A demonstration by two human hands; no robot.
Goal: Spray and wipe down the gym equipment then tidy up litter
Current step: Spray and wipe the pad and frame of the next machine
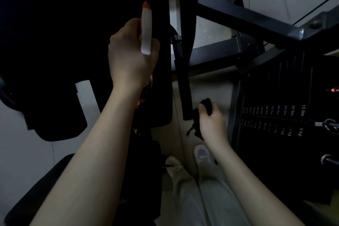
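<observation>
White sprayer (146, 31) upright in raised left grip (132, 55).

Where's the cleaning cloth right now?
In the head view, the dark cloth is bunched in the right hand, right of centre, by the lower end of a black bar and left of the weight stack.

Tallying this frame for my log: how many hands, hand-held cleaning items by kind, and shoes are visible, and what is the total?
hands: 2, the left hand and the right hand
spray bottle: 1, held by the left hand
dark cloth: 1, held by the right hand
shoes: 2, the second at
total: 6
</observation>
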